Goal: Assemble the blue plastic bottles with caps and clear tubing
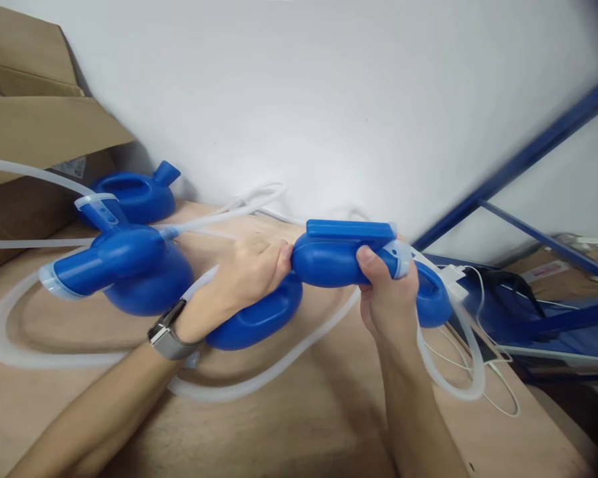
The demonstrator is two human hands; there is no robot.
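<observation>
A blue plastic urinal bottle [329,262] with a side handle and a translucent collar lies sideways in the air above the table. My right hand [391,285] is closed around its collared end, thumb on top. My left hand [252,265], with a watch on the wrist, is closed in a fist against the bottle's other end. A whitish plastic tube [199,282] runs up behind that wrist into the fist; its end is hidden by the fingers. Beneath the left hand lies another blue bottle [259,325], partly covered.
More blue bottles [149,272] with tubes stand at left, near an open cardboard box [34,133]. Another bottle [433,299] is behind my right hand. Looped tubing [279,372] crosses the wooden table [299,431]. White cables, a charger [453,282] and a blue metal frame [528,149] are at right.
</observation>
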